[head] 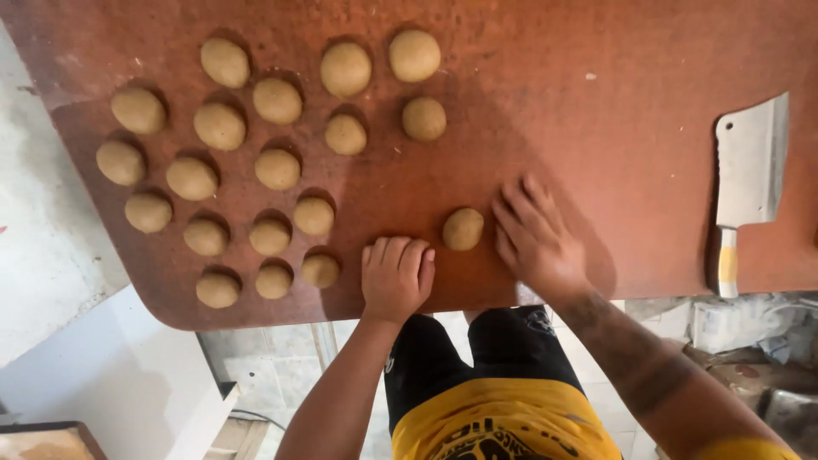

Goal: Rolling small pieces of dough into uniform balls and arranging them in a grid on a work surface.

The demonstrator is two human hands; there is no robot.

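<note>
My left hand (396, 275) rests near the front edge of the reddish-brown table (596, 136), fingers curled downward; whether dough lies under it is hidden. My right hand (532, 232) lies flat on the table with fingers spread, just right of a single tan dough ball (463, 228) that sits between both hands. Several more round dough balls (277, 169) stand in loose rows across the left half of the table.
A steel cleaver (751, 166) with a yellow-and-white handle lies at the right side of the table, handle toward me. The table's front edge runs just below my hands. White tiled floor and a pale wall lie to the left and below.
</note>
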